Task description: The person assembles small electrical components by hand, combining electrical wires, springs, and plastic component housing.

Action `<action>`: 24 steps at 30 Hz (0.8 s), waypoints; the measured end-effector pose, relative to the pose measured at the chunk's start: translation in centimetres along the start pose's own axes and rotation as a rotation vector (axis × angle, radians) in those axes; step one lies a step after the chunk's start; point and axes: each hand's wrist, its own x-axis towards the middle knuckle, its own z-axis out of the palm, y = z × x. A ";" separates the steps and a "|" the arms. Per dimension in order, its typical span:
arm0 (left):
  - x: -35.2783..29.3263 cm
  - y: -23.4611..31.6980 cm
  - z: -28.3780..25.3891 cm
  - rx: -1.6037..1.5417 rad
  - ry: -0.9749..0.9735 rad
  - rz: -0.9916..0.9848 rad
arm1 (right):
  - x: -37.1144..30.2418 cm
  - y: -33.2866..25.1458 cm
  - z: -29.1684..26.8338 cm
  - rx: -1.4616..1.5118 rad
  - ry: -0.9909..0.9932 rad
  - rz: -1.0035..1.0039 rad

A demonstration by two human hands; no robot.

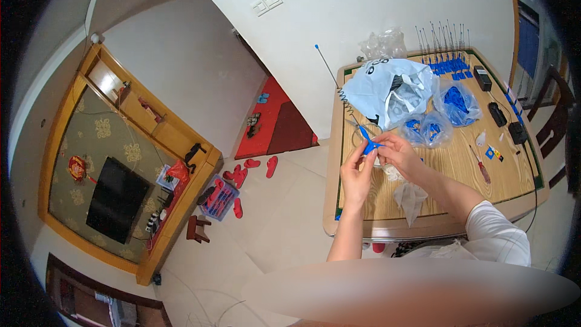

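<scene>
Both hands meet over the near left part of the wooden table (448,200). A blue plastic piece (370,147) with short arms is pinched in my left hand (356,177). From its top rises a thin dark coil spring (347,103), ending in a straight rod with a blue tip (317,47), tilted up to the left. My right hand (396,154) has its fingers closed on the piece's right side. Fingers partly hide the blue piece. Beside the hands lie clear bags of blue parts (433,129) and a crumpled clear bag (411,201).
Several similar spring rods on blue bases (448,66) stand at the far right. A big white plastic bag (387,88) lies at the back. On the right are a screwdriver (482,166), black adapters (517,132) with a cable, and a small white bottle (481,138).
</scene>
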 end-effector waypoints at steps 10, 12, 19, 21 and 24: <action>-0.9 -0.4 2.5 -0.116 -0.090 0.053 | -0.1 -8.0 -2.8 -0.566 0.093 -0.181; -1.2 -0.5 3.0 -0.031 -0.093 0.086 | 0.0 -10.0 -2.1 -0.717 0.026 -0.191; -1.8 1.2 5.9 0.183 -0.138 0.172 | -0.9 -12.0 -4.0 -0.797 -0.182 -0.083; -1.8 1.3 6.3 0.188 -0.123 0.191 | -1.2 -12.5 -3.9 -0.796 -0.170 -0.081; -1.8 1.4 6.6 0.201 -0.117 0.216 | -1.4 -12.7 -3.7 -0.713 -0.197 -0.084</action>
